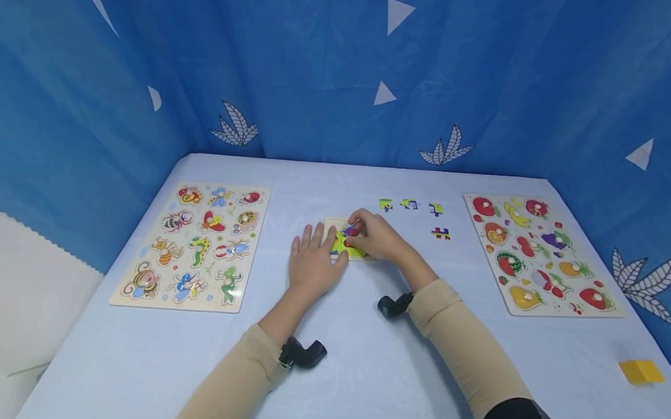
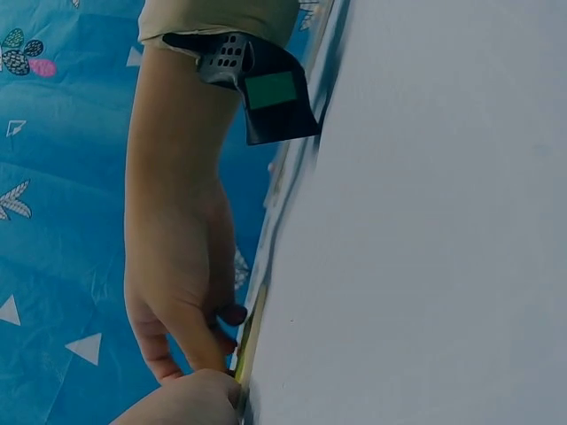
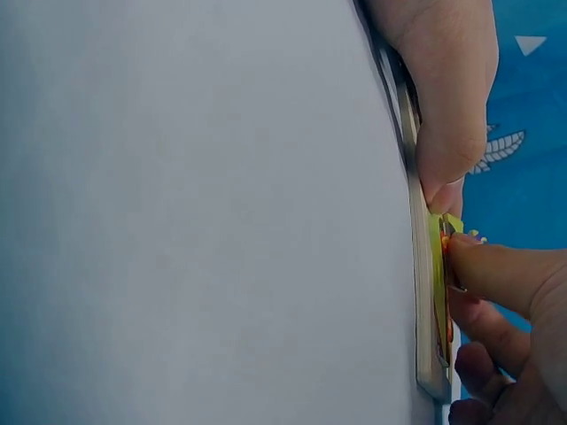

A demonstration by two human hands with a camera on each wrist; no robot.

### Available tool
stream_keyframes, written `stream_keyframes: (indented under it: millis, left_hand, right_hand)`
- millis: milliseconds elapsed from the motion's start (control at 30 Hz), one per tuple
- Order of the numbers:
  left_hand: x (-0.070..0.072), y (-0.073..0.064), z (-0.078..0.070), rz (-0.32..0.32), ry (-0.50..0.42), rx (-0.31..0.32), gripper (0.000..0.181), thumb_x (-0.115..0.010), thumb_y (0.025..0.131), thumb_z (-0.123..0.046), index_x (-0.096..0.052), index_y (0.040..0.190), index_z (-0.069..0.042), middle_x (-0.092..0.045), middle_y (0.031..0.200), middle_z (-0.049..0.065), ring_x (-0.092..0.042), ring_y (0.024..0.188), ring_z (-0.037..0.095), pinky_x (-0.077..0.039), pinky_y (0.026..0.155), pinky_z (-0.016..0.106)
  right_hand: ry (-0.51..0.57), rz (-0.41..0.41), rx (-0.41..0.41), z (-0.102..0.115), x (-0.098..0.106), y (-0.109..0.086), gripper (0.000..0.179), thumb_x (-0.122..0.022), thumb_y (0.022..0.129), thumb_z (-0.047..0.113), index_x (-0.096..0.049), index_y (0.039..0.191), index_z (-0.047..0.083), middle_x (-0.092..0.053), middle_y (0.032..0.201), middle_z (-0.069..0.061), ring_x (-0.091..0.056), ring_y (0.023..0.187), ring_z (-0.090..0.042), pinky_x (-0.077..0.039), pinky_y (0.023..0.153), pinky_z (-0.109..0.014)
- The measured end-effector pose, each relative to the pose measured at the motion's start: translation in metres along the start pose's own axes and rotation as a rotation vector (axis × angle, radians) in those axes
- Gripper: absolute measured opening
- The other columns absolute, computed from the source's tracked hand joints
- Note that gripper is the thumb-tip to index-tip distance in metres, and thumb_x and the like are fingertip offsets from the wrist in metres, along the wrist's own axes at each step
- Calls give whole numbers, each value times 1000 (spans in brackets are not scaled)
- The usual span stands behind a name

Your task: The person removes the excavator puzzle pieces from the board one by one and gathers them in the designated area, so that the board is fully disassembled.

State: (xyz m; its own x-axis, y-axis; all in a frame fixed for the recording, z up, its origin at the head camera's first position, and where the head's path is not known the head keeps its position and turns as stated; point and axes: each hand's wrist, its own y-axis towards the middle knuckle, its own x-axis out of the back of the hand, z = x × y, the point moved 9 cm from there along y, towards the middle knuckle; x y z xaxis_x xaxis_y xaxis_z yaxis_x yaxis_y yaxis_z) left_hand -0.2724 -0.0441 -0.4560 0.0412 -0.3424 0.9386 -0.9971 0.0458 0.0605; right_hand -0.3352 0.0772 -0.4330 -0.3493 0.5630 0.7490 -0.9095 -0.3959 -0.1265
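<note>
A small wooden jigsaw board (image 1: pixel 359 256) with a yellow-green picture lies mid-table in the head view, partly covered by both hands. My left hand (image 1: pixel 314 265) rests on its left side, fingers straight and spread, the thumb reaching toward its lower edge. From the right, my right hand (image 1: pixel 379 237) pinches a red and blue puzzle piece (image 1: pixel 349 232) between thumb and fingers over the board. Low at the table's surface in the right wrist view, the board's edge (image 3: pixel 424 301) shows beneath both hands. How the piece sits there is hard to see.
Several loose puzzle pieces (image 1: pixel 409 204) lie behind and right of the board. An insect peg puzzle (image 1: pixel 193 245) stands left, a fruit peg puzzle (image 1: pixel 537 256) right. Near the right edge is a yellow block (image 1: pixel 641 372). A blue curtain (image 1: pixel 322 66) hangs behind the table.
</note>
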Motion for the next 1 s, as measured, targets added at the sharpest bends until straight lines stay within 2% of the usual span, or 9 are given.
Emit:
stream_keyframes:
  millis: [200,400,633,800,1000]
  left_hand:
    - [-1,-1,0,7,2,10,69,-37,97,-59,-34,156,-24,-24,165,6,-13,155,32,-10,125,55]
    - [0,-1,0,7,-10,13,68,-39,97,-58,-35,155,-24,-25,165,7,-13,155,32,-10,125,55]
    - [1,-1,-1,6,-12,13,68,-39,97,-58,-34,156,-24,-24,165,7,-13,155,32,-11,124,56]
    - [2,-1,-1,7,-16,14,69,-39,97,-58,-33,156,-24,-24,165,7,-13,155,32,-10,125,55]
    - [3,-3,-1,5,-40,21,69,-40,97,-58,-32,156,-24,-22,166,8,-11,156,31,-8,125,53]
  right_hand:
    - [88,0,30,1,0,-3,34,-72,92,17,-51,118,21,-64,100,-5,-58,79,-22,-52,66,-28]
    - [148,-24,47,-2,1,-4,30,-71,92,16,-52,116,23,-66,98,-3,-57,80,-22,-50,68,-29]
    - [274,-73,39,-4,12,-7,30,-69,94,15,-52,117,22,-68,103,-6,-58,85,-23,-51,73,-31]
    - [260,-81,9,-13,21,-12,31,-69,93,17,-53,119,20,-68,102,-6,-57,86,-23,-49,73,-31]
    - [216,-120,-56,-41,41,-22,34,-71,92,19,-55,122,19,-64,102,-7,-52,85,-24,-44,71,-32]
